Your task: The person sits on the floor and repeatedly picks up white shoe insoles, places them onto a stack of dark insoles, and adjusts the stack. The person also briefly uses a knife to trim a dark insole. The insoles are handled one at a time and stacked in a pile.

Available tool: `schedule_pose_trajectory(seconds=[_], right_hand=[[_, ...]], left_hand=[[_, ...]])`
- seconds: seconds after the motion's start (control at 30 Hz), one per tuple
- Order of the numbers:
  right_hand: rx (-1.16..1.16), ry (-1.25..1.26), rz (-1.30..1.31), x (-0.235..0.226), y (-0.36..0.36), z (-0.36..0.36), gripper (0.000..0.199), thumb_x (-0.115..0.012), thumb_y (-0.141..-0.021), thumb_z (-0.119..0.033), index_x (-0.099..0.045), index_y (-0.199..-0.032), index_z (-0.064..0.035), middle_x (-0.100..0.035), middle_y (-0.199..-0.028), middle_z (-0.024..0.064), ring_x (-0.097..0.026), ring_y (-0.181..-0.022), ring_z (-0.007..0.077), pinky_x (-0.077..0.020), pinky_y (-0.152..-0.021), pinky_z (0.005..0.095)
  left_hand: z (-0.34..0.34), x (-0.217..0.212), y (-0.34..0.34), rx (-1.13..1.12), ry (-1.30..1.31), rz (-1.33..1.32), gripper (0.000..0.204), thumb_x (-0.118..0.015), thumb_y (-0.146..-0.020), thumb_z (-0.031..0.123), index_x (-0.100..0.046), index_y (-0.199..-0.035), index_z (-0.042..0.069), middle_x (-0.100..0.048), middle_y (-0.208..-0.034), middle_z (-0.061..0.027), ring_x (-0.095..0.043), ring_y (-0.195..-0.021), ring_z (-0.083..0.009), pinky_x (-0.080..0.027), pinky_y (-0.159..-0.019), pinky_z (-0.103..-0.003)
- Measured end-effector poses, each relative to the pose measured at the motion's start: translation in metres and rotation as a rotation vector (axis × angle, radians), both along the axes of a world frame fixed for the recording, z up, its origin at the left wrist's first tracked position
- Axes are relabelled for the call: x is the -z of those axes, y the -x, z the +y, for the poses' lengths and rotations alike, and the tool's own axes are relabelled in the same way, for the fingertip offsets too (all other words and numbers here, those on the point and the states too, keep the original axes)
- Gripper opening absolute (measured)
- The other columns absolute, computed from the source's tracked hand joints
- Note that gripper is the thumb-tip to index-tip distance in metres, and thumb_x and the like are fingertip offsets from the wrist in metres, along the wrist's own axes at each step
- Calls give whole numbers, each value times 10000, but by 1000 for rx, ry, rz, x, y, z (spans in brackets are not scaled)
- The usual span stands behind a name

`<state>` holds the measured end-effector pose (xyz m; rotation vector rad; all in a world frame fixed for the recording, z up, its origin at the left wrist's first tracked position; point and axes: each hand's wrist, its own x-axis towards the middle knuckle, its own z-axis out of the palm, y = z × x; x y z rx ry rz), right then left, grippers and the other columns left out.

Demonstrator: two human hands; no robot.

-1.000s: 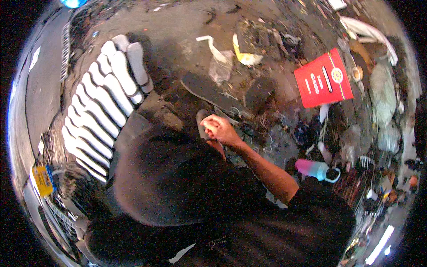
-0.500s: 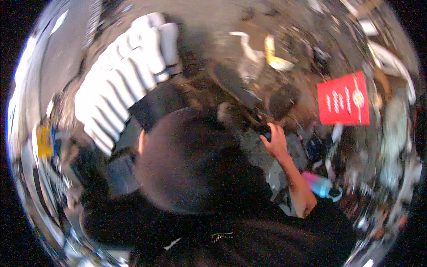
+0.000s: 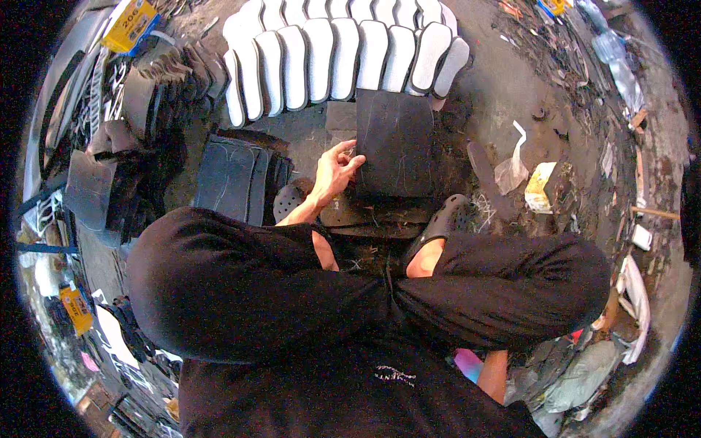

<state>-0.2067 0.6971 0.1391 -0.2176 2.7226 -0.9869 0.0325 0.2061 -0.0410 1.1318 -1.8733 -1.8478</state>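
Sitting cross-legged on a dirty workshop floor (image 3: 504, 87), the person reaches forward between the knees with the left hand (image 3: 334, 171), its fingers (image 3: 349, 150) spread and curled, their tips touching the left edge of a dark rectangular sheet (image 3: 398, 142); whether they pinch that edge or only rest on it cannot be told. The sheet lies flat on the floor just beyond the legs, its far edge touching a fanned row of white shoe soles (image 3: 343, 55) that arcs across the far side of the scene. To the left of the hand a stack of dark sole-shaped pieces (image 3: 237, 179) lies overlapped, and further left more dark cut pieces (image 3: 157, 91) stand piled against each other. A yellow box (image 3: 131, 22) sits at the far left, near the rim. A black perforated clog (image 3: 442, 223) covers the foot just right of the sheet's near edge, and a second clog (image 3: 290, 201) shows under the left forearm. Black trousers (image 3: 314, 292) fill the near middle. On the right, well apart from the sheet, a crumpled clear plastic bag (image 3: 511, 171) and a yellow and white wrapper (image 3: 540, 186) lie on the floor among scraps. The right hand is hidden; only a bare forearm (image 3: 495, 372) shows at the near right, beside a pink object (image 3: 467, 363), so its grip cannot be told.
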Motion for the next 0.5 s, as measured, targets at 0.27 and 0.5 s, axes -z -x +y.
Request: schedule_pose_trajectory(seconds=[0.27, 0.5], right_hand=[[228, 308, 45, -143, 26, -15, 232, -659, -994, -212, -673, -1160, -51, -680, -1036, 123, -662, -977, 290, -510, -1064, 649], [139, 547, -58, -270, 36, -69, 179, -609, -1024, -190, -721, -1077, -60, -700, -946, 83, -690, -895, 234, -519, -1060, 687]], left_hand=[[32, -16, -19, 49, -119, -9, 648, -880, -903, 287, -530, -1321, -63, -774, -982, -186, -761, -744, -230, -619, -663, -360], [34, 3, -45, 13, -374, -4, 306, -706, -1048, 243, -686, -992, -57, -766, -841, -134, -755, -694, -192, -606, -596, -344]])
